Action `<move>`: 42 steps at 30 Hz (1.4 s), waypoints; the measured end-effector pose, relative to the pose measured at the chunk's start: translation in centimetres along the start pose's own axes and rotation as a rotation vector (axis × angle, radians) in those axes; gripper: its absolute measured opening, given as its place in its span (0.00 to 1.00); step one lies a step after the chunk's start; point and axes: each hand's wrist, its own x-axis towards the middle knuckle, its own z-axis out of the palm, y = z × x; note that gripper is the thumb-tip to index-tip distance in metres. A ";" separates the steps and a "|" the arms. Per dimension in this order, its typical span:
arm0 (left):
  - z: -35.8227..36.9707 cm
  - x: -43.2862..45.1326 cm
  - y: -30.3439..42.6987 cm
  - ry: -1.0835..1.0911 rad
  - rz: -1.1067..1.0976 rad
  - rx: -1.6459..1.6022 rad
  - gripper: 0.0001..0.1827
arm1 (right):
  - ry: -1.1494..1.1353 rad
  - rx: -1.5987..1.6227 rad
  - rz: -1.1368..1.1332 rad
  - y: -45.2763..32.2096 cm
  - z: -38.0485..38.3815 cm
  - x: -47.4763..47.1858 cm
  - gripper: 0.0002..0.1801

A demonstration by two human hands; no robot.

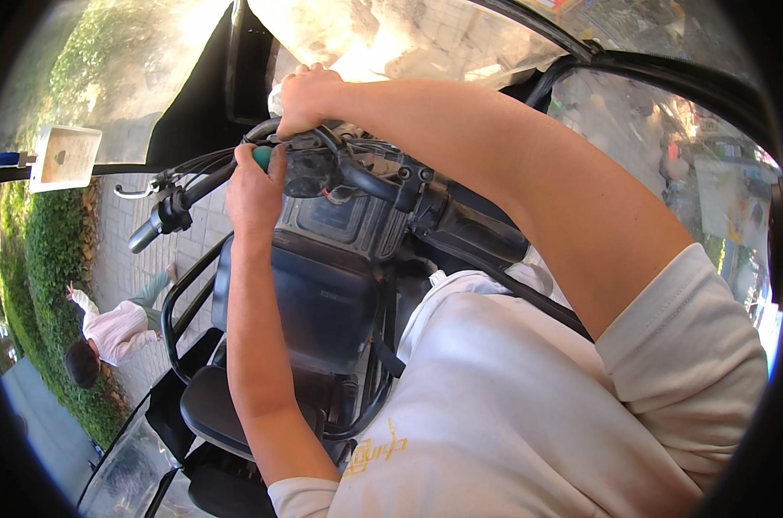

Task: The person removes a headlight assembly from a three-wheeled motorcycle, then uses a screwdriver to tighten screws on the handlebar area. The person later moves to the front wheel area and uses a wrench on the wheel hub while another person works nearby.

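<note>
My left hand is at the handlebar in the middle of an electric tricycle, its thumb and fingers around a small rounded teal object. What that object is cannot be made out. Just beyond it my right hand reaches across over the dashboard, palm down. Its fingers bend over the far side, so whether they grip something is hidden. A small whitish thing shows at its left edge. Cables and a brake lever run along the handlebar to a black grip.
A black padded seat and a smaller cushion lie below my arms. Clear plastic sheeting and black frame bars enclose the cab. A white-framed tag hangs at left. Outside, a person walks beside a hedge.
</note>
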 end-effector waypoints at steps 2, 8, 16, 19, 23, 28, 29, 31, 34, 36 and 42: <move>-0.1 0.1 -0.1 -0.010 0.033 0.010 0.28 | -0.002 -0.009 0.004 0.0 0.0 0.1 0.48; -0.4 0.1 -0.5 -0.015 0.087 0.058 0.27 | -0.013 -0.010 -0.001 -0.2 0.0 0.0 0.49; -0.4 -0.1 0.8 -0.005 0.026 0.034 0.28 | -0.007 -0.012 0.001 0.0 -0.1 0.0 0.50; -0.6 -0.4 1.1 0.064 -0.088 -0.107 0.29 | -0.010 -0.004 -0.008 -0.2 -0.1 0.0 0.50; -1.9 -3.0 1.2 0.230 -0.210 -0.371 0.29 | -0.022 -0.006 -0.002 0.1 -0.2 -0.1 0.50; -2.0 -13.3 -1.6 0.203 -0.575 -1.091 0.22 | -0.018 -0.009 -0.003 0.2 0.1 0.2 0.51; -1.6 -15.9 -1.7 0.224 -0.650 -1.214 0.20 | -0.008 -0.026 0.000 0.1 0.0 0.1 0.50; -0.1 -21.2 -2.6 0.254 -0.798 -1.456 0.18 | -0.003 -0.053 -0.006 -0.2 -0.1 -0.2 0.48; 1.4 -28.7 -3.3 0.307 -0.966 -1.739 0.18 | 0.017 -0.127 -0.099 -0.6 0.6 0.9 0.43; 2.1 -32.4 -2.7 0.348 -1.009 -1.819 0.19 | -0.062 -0.141 -0.185 -0.2 1.2 2.4 0.45; 2.8 -38.2 -1.4 0.329 -1.081 -1.849 0.22 | -0.116 -0.286 -0.400 -0.7 -1.7 1.8 0.44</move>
